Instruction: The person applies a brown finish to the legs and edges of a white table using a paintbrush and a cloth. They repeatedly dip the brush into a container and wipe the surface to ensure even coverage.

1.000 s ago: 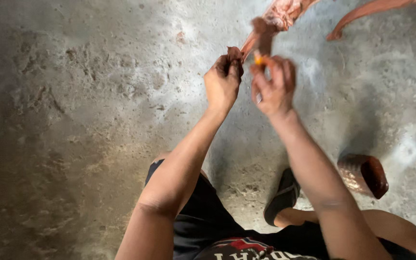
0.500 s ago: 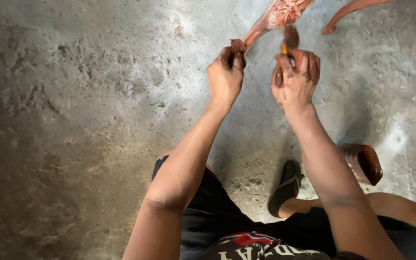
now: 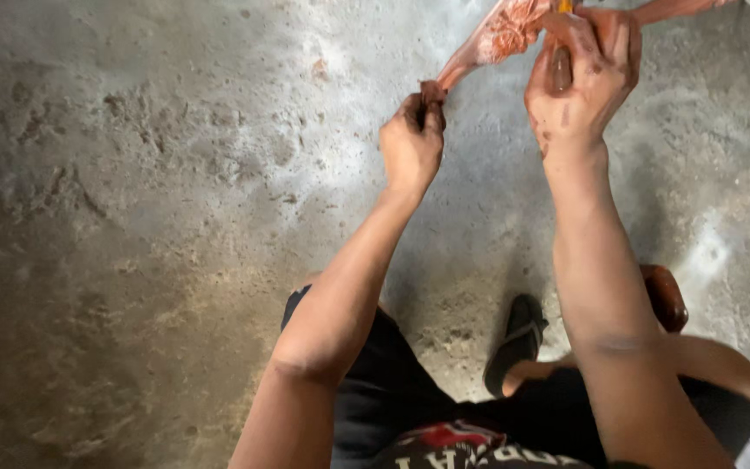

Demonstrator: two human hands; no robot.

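Concrete floor (image 3: 132, 217): L hand (image 3: 411, 143) pinches reddish strip (image 3: 496, 39) (stained), R hand (image 3: 579, 78) grips tool handle (image 3: 561, 65).

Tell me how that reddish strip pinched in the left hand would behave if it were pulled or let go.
The reddish strip looks soft and floppy: it narrows to a twisted point where the left hand pinches it. It is probably light, since fingertips alone hold it. Reddish smears on the right hand suggest it may be damp or slippery.
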